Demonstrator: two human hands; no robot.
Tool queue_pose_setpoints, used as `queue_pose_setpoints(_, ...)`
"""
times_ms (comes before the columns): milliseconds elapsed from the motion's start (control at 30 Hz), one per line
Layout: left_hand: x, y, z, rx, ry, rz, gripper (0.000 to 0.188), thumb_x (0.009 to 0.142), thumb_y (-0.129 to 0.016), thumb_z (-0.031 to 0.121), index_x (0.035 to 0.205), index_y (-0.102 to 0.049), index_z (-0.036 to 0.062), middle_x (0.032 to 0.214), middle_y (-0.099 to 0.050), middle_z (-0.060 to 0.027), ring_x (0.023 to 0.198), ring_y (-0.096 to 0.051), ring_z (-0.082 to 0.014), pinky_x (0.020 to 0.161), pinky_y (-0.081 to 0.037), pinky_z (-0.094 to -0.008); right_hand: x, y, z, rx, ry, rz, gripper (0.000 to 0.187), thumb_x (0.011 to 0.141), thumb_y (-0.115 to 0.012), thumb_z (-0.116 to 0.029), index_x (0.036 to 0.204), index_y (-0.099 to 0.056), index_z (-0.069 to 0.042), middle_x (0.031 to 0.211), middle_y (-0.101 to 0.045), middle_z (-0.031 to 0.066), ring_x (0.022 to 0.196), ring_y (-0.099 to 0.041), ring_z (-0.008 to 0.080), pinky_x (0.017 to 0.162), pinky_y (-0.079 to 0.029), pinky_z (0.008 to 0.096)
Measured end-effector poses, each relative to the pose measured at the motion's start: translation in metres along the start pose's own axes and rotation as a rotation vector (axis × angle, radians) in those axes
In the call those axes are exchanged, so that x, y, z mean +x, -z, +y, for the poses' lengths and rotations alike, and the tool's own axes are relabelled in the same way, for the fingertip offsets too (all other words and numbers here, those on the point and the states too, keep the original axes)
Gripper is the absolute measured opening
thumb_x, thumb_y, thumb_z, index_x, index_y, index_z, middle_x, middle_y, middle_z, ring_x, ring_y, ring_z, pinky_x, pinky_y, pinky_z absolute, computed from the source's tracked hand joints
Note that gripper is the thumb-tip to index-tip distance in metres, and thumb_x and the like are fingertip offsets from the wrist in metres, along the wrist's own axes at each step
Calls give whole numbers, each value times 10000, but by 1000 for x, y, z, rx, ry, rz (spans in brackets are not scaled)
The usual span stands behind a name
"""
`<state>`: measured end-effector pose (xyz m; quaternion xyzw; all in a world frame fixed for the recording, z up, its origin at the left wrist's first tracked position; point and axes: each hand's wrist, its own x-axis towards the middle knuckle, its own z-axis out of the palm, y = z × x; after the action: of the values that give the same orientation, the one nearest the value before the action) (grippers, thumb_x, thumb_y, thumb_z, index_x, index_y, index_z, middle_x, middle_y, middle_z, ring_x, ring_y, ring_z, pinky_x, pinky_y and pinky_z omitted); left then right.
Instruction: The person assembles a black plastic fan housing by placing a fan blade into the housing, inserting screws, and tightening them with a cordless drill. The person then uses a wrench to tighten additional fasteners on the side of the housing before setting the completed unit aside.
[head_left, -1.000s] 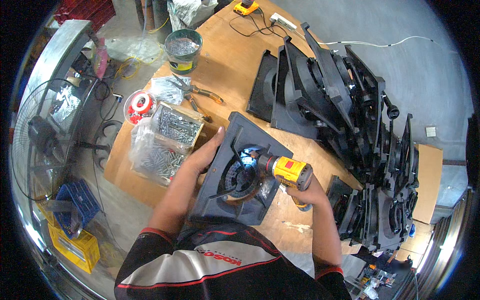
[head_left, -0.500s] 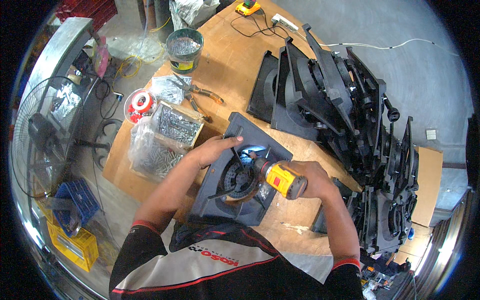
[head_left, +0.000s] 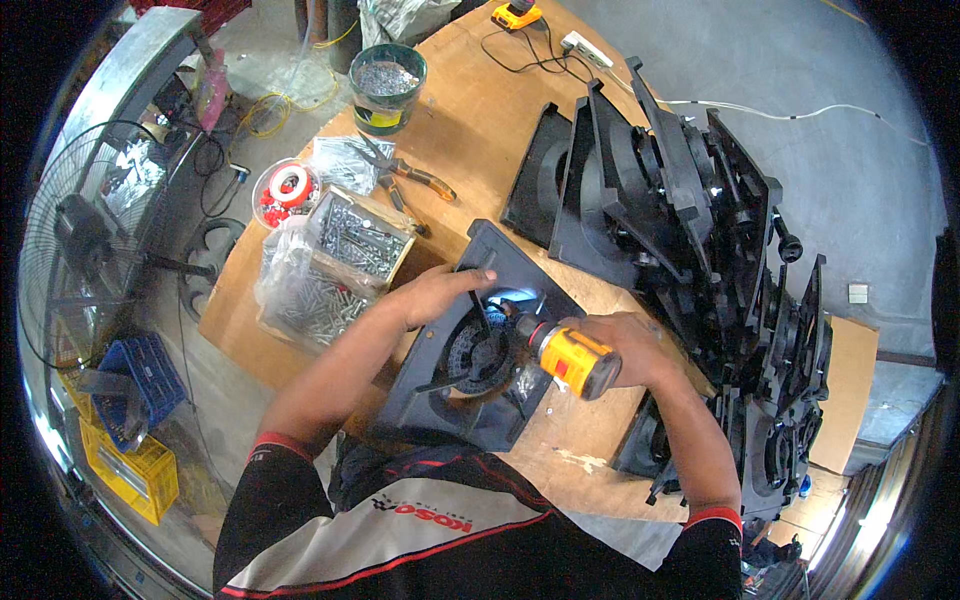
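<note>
A black square panel point(head_left: 505, 252) with a round, ringed centre lies tilted at the table's near edge. My left hand point(head_left: 437, 293) grips its left edge, thumb on top and the other fingers mostly hidden. In my right hand point(head_left: 628, 348) is a yellow-and-black cordless drill point(head_left: 575, 362), held nearly level. Its nose points left into the panel's round opening, where a bright light falls on the inner wall. The bit's tip and any screw there are too small to make out.
Left of the panel stand an open box of screws point(head_left: 360, 240), a clear bag of screws point(head_left: 318, 302), a tub of red parts point(head_left: 287, 190), pliers point(head_left: 425, 178) and a bucket point(head_left: 388, 82). Stacked black panels point(head_left: 585, 190) fill the right. A fan point(head_left: 85, 235) stands far left.
The whole view has shifted slightly. My left hand keeps its grip on the panel; the drill stays at the round opening, its body turned a little.
</note>
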<state>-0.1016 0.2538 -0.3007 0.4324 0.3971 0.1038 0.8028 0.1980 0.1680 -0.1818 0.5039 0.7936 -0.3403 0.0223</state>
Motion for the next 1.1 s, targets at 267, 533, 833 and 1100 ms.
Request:
queue_pose_setpoints(267, -11, -3, 14, 40, -44, 8, 716, 866, -632, 544, 1257, -603, -55, 1226, -636, -184, 1133, -583, -263, 1020, -407, -364, 9, 14, -18, -100, 65, -5, 645, 666, -784, -304, 1266, -603, -154, 1105, -686, 146, 979, -660, 362, 814, -532, 429)
queue_pose_setpoints(533, -58, -20, 1, 670, -337, 541, 733, 850, -678, 445, 1332, -477, -69, 1166, -613, -315, 1088, -602, -439, 972, -464, -440, -87, -28, -49, -142, -263, 91, 763, 629, -800, -252, 1342, -543, -167, 1133, -657, 121, 1016, -640, 348, 843, -526, 426)
queue_pose_setpoints(833, -102, -94, -57, 1175, -531, 799, 908, 785, -746, 307, 1485, -264, -11, 1401, -405, -309, 1307, -407, -466, 1033, -416, -496, -248, -259, -1, -21, -885, 699, 707, 716, -753, -197, 1362, -501, -55, 1180, -616, 161, 1023, -633, 355, 876, -511, 441)
queue_pose_setpoints(1100, -79, -42, -74, 1230, -500, 808, 812, 827, -695, 348, 1459, -346, -23, 1381, -453, -309, 1263, -469, -461, 1039, -407, -478, -273, -316, 37, -164, -887, 590, 641, 788, -628, -117, 1402, -451, -62, 1280, -540, 148, 1133, -543, 370, 901, -463, 496)
